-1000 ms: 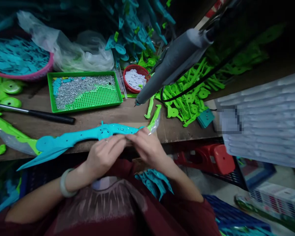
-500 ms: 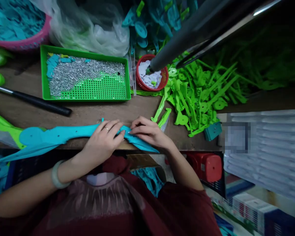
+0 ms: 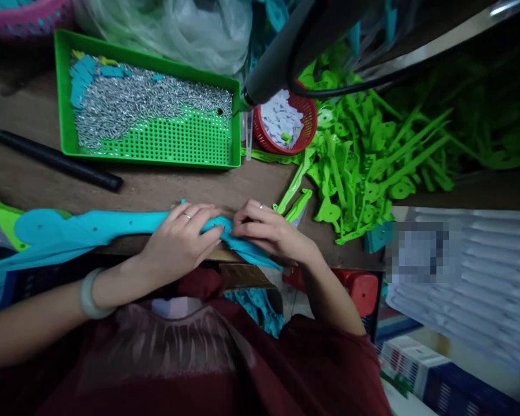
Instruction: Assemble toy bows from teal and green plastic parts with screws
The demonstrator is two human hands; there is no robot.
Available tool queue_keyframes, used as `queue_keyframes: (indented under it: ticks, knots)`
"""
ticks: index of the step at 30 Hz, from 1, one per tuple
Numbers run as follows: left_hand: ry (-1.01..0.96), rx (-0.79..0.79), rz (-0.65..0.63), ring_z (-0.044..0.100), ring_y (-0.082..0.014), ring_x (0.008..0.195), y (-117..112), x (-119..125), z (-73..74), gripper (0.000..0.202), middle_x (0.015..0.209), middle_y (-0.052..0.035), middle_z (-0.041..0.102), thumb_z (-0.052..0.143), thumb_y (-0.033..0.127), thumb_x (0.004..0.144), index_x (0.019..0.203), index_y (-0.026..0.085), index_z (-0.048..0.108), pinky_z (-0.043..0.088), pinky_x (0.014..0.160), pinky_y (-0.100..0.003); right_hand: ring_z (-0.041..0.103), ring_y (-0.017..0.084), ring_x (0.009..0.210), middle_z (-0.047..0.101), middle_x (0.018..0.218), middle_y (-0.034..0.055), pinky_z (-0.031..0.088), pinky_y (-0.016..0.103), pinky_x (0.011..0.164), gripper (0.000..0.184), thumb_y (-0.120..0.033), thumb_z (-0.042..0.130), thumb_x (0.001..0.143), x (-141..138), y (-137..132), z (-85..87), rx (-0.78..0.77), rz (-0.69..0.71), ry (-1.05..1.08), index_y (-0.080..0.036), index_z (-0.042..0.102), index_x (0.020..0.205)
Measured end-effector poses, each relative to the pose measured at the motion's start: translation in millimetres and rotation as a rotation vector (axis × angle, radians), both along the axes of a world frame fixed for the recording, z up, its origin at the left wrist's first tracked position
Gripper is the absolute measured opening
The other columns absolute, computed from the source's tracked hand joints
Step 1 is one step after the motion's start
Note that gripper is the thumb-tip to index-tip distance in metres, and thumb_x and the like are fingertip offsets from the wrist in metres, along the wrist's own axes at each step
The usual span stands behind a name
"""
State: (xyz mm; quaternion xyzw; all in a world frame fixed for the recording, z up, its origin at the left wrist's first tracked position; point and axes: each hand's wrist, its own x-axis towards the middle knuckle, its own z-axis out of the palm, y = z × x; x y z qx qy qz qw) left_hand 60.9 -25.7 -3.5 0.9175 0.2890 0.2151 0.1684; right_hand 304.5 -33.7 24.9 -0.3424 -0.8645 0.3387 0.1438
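A long blue plastic toy bow part [image 3: 112,222] lies along the front edge of the bench, with a round disc at its left end and a pointed blade at its right. My left hand [image 3: 184,231] wraps over its middle, fingers bent across the top and thumb pressing near a small hole. At the right section, my right hand [image 3: 273,228] has thumb and fingertips pinched together against the blue part. Whatever is between those fingertips is too small or hidden to make out.
A green perforated tray [image 3: 156,160] holds many small metal screws and blue bits. Beside it stands a red basket [image 3: 309,115] of white pieces. Green plastic parts [image 3: 351,150] are heaped to the right. A black-handled tool [image 3: 69,164] lies left; a dark pole [image 3: 281,52] crosses above.
The camera view has shifted, so the tray and basket appear larger and moved. Both hands stay on the blue part, with the right fingers slightly more curled.
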Motion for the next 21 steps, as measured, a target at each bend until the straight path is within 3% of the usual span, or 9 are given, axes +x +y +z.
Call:
queue_keyframes:
  ticks: [8,14,21]
  knots:
    - [0.031,0.012,0.003,0.063,-0.0267,0.11,-0.7,0.0,-0.7,0.023,0.118,-0.0112,0.068,0.048,0.022,0.098,0.1,0.017,0.07,0.051,0.095,-0.045,0.05,0.019,0.093,0.059,0.097,0.0088,0.048,0.033,0.077,0.021,-0.019,0.042,0.099,-6.8,0.5,2.4,0.052,0.065,-0.178,-0.019,0.061,0.109]
    - [0.0,0.021,0.003,0.064,-0.029,0.109,-1.2,-1.8,-2.2,0.022,0.117,-0.013,0.068,0.048,0.022,0.098,0.099,0.015,0.069,0.052,0.091,-0.045,0.053,0.017,0.091,0.06,0.098,0.0087,0.047,0.029,0.074,0.015,-0.014,0.051,0.095,-9.0,-7.9,-6.7,0.158,0.005,-0.153,-0.017,0.062,0.105]
    - [-0.007,-0.073,0.008,0.063,-0.0299,0.112,-0.1,-0.4,1.1,0.028,0.118,-0.0155,0.068,0.053,0.023,0.095,0.118,0.01,0.062,0.051,0.097,-0.045,0.056,0.017,0.088,0.062,0.096,0.0068,0.048,0.029,0.071,0.019,-0.016,0.047,0.097,-11.7,-18.7,-15.9,0.319,-0.051,-0.215,-0.022,0.063,0.105]
